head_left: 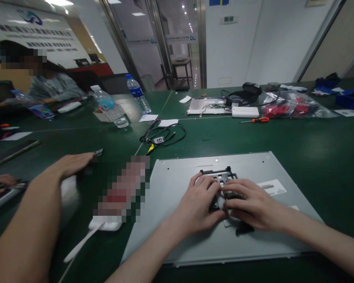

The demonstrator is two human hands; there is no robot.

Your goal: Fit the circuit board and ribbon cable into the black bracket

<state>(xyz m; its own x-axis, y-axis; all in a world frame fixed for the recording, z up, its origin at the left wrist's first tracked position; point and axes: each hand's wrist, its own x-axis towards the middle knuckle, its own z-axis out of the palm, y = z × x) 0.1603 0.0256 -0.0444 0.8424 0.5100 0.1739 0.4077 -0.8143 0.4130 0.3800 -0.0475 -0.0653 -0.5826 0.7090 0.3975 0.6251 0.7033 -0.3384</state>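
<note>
A flat grey metal panel (177, 236) lies on the green table in front of me. On its middle sits a small black-and-silver bracket (224, 177) with square cut-outs. My left hand (202, 200) grips the bracket's left side with curled fingers. From the right, my right hand (253, 204) closes round the other side, its fingertips meeting the left hand's near the centre. Most of the bracket's middle is hidden under the fingers. A black end piece (244, 229) shows below my right hand. White labels (273, 187) are stuck on the panel.
A co-worker's arm (32, 212) reaches in at left, beside a blurred-out device on a white base (106, 225) with a cable. Coiled black cables (165, 135), water bottles (138, 94), an orange screwdriver (259, 120) and a plastic bag (297, 106) lie farther back. Another person (53, 84) sits far left.
</note>
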